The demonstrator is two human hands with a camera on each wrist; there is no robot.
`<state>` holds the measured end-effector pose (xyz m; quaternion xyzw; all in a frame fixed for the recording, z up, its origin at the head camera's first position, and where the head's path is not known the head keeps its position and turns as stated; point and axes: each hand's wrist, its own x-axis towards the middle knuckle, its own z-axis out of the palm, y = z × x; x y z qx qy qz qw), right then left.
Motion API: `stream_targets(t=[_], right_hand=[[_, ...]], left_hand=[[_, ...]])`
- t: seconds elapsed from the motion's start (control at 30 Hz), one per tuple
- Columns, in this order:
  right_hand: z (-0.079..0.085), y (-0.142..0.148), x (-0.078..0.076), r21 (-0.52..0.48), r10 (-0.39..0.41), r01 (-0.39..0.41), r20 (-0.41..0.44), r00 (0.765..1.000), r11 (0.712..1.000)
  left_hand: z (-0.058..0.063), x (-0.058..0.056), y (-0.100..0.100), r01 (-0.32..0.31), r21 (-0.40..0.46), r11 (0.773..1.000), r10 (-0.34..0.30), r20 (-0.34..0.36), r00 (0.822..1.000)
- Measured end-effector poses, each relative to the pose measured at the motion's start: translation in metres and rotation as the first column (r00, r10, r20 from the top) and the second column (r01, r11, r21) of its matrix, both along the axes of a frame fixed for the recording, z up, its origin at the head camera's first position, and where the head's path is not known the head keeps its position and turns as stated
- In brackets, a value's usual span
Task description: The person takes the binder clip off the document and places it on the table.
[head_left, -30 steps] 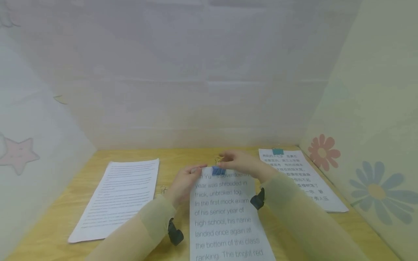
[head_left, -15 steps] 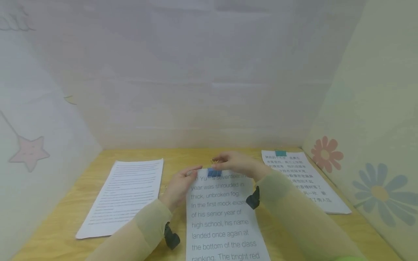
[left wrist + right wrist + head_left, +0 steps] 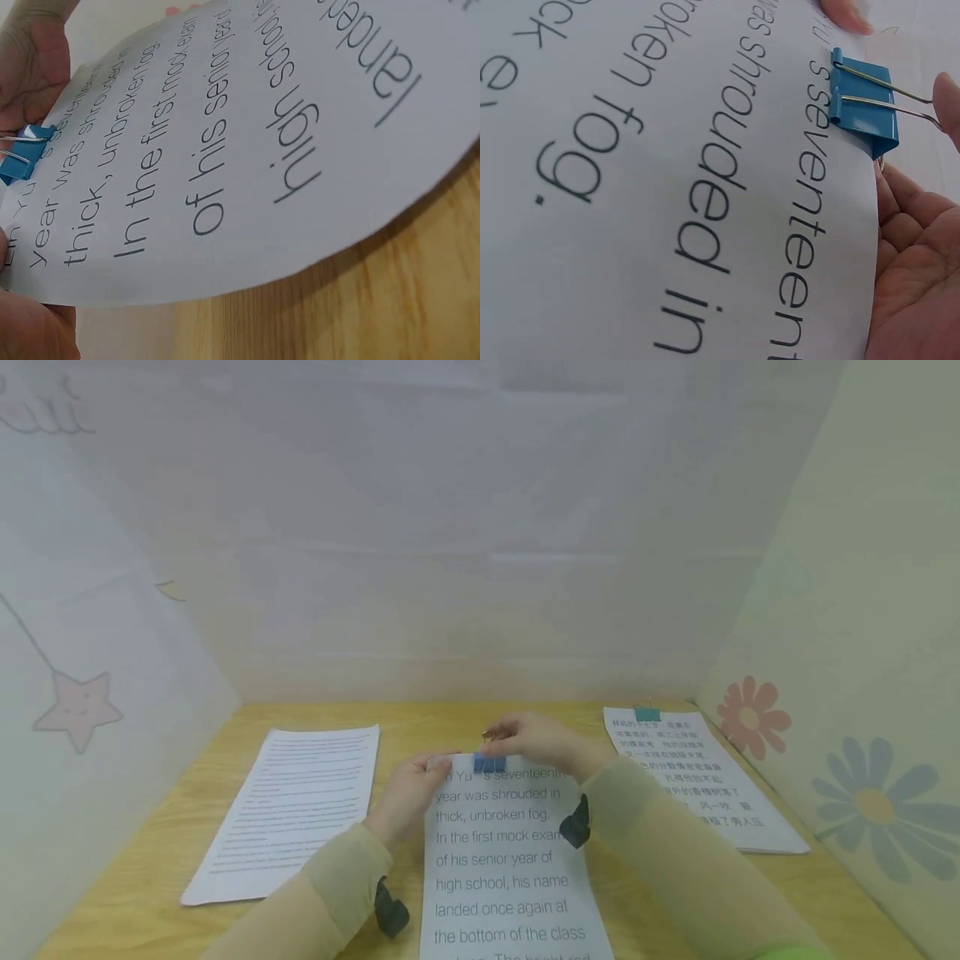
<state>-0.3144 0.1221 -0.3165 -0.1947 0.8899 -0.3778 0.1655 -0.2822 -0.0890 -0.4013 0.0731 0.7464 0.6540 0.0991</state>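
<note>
A blue binder clip [image 3: 489,764] with wire handles sits on the top edge of a printed paper stack [image 3: 502,860]. My right hand [image 3: 543,745] holds the clip's wire handles; in the right wrist view the thumb [image 3: 949,109] touches the front handle, while the curled fingers [image 3: 911,217] lie behind the sheets. With my left hand [image 3: 408,793] I grip the stack's upper left edge, thumb on the front. The left wrist view shows the paper [image 3: 187,150] bowing and raised off the table, with the clip [image 3: 26,157] at its far end. The left fingers behind the paper are hidden.
To the left lies another printed stack [image 3: 292,810] on the wooden table [image 3: 150,835]. On the right, a stack with large Chinese characters [image 3: 675,760] bears a teal binder clip [image 3: 647,715]. Pale walls enclose the back and sides.
Both hands and the clipped paper have shifted slightly left and down in the head view, while the surroundings have slid a little right. Both hands keep their hold.
</note>
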Motion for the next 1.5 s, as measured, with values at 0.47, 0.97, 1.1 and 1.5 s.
stream_targets(t=[0.47,0.97,1.1,1.5], right_hand=[[-0.002,0.0,-0.001,-0.084,-0.089,0.097,0.095,0.991,0.992],[-0.008,-0.002,0.002,-0.118,-0.131,0.133,0.02,0.991,0.984],[-0.01,-0.001,0.001,-0.139,-0.162,0.163,0.023,0.987,0.977],[-0.003,0.006,-0.001,-0.209,-0.253,0.261,0.064,0.965,0.942]], left_hand=[[0.005,0.007,0.002,0.01,0.045,0.999,-0.009,-0.015,1.0],[0.022,0.019,0.002,0.03,0.085,0.996,-0.031,0.012,0.999],[0.02,0.017,0.003,0.019,0.1,0.995,-0.021,0.026,0.999],[-0.004,0.002,0.003,-0.02,0.081,0.996,0.018,0.023,1.0]])
